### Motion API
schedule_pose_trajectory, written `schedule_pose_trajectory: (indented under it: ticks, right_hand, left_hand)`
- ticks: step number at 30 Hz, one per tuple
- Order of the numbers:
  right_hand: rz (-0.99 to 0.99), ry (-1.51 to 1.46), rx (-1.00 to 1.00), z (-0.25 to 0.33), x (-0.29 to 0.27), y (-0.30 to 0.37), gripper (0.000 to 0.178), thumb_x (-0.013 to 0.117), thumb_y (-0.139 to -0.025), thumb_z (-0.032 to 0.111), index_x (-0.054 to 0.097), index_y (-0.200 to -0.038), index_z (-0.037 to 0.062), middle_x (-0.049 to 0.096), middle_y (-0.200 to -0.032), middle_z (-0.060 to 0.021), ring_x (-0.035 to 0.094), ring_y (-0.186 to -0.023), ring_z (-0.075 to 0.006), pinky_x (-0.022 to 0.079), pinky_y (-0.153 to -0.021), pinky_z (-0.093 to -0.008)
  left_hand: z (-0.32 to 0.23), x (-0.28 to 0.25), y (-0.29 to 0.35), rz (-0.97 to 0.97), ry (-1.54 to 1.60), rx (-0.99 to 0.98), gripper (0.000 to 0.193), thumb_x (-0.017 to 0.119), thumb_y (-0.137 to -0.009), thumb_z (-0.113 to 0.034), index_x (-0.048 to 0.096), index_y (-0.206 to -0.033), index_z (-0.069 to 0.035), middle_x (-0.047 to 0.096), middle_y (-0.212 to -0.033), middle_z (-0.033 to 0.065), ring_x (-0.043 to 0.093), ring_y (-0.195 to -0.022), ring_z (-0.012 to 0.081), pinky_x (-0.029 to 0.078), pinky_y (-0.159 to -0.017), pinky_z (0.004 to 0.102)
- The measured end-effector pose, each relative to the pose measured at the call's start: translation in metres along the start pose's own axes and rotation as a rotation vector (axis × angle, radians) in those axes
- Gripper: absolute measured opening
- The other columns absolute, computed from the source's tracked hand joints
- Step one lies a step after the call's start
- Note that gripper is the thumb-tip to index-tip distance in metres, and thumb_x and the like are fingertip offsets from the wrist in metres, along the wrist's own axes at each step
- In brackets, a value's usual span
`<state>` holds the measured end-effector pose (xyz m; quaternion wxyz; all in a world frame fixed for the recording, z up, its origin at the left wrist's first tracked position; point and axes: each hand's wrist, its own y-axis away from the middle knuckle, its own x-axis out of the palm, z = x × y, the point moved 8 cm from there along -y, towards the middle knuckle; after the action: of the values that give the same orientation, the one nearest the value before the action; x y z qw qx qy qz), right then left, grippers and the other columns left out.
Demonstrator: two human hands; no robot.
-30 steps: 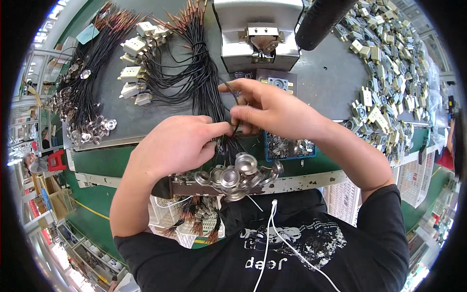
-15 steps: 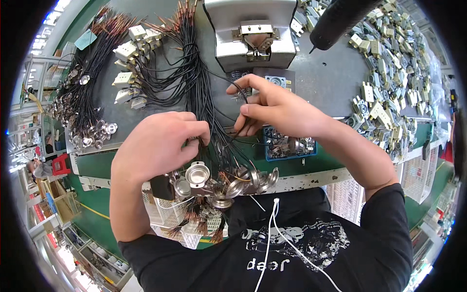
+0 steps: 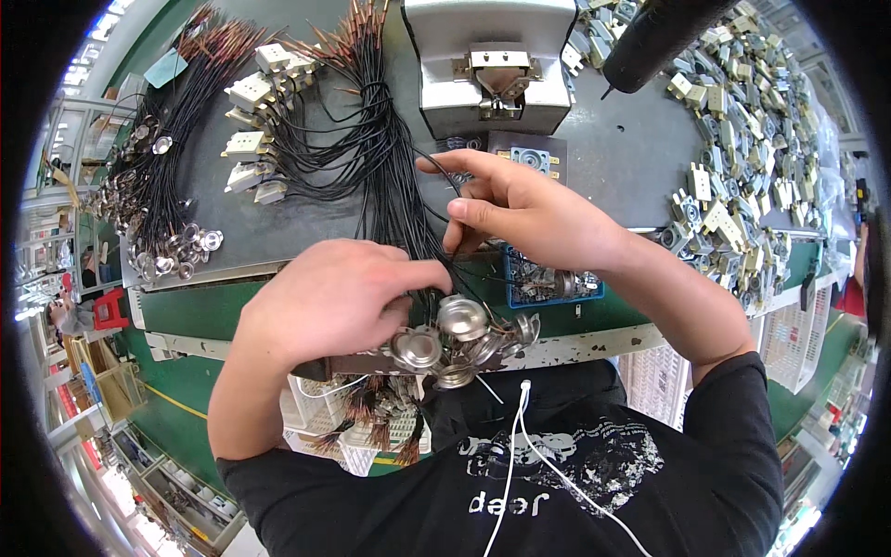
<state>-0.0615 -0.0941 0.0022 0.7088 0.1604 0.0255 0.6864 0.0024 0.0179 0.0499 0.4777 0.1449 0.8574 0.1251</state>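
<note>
A thick bundle of black wires [image 3: 379, 158] with bare copper ends runs across the bench toward me. At its near end hang several round silver metal caps [image 3: 462, 318] over the bench edge. My left hand [image 3: 339, 299] is closed around wires just above these caps, its thumb and fingertips partly hidden. My right hand [image 3: 529, 209] is at the right side of the bundle, with a single black wire passing between its bent index finger and thumb; its lower fingers are curled under. White rectangular connector blocks [image 3: 247, 145] on black wires lie left of the bundle.
A grey metal fixture [image 3: 497, 70] stands at the back, a black power tool [image 3: 659, 42] hanging beside it. At right is a large pile of connector parts [image 3: 733, 176]. A blue tray [image 3: 548, 295] of small metal parts sits by the edge. Another wire bundle [image 3: 176, 148] lies far left.
My left hand has moved right, closer to my right hand, and the metal caps have swung and bunched together. My right hand has shifted slightly left along the wire.
</note>
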Motion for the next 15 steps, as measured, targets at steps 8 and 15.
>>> schedule_pose_trajectory:
  ticks: [8, 15]
  right_hand:
    - [0.017, -0.047, 0.05, -0.005, 0.003, 0.001, 0.05, 0.048, -0.111, 0.014, 0.033, -0.158, 0.0098, 0.068, -0.1, -0.0072, 0.069, -0.102, -0.0148, 0.059, -0.09, -0.0316]
    - [-0.013, -0.122, 0.079, -0.014, 0.004, 0.003, 0.049, 0.045, -0.112, 0.015, 0.033, -0.158, 0.0106, 0.066, -0.099, -0.0067, 0.069, -0.101, -0.0143, 0.059, -0.09, -0.032]
  left_hand:
    - [-0.011, 0.005, 0.0, 0.062, -0.188, -0.079, 0.031, 0.068, -0.077, -0.009, 0.07, -0.106, -0.019, 0.062, -0.077, 0.008, 0.067, -0.079, 0.0316, 0.052, -0.07, 0.046]
    - [-0.014, 0.009, -0.002, 0.017, -0.255, -0.106, 0.027, 0.068, -0.076, -0.01, 0.071, -0.102, -0.019, 0.06, -0.076, 0.007, 0.066, -0.078, 0.0312, 0.052, -0.069, 0.0456]
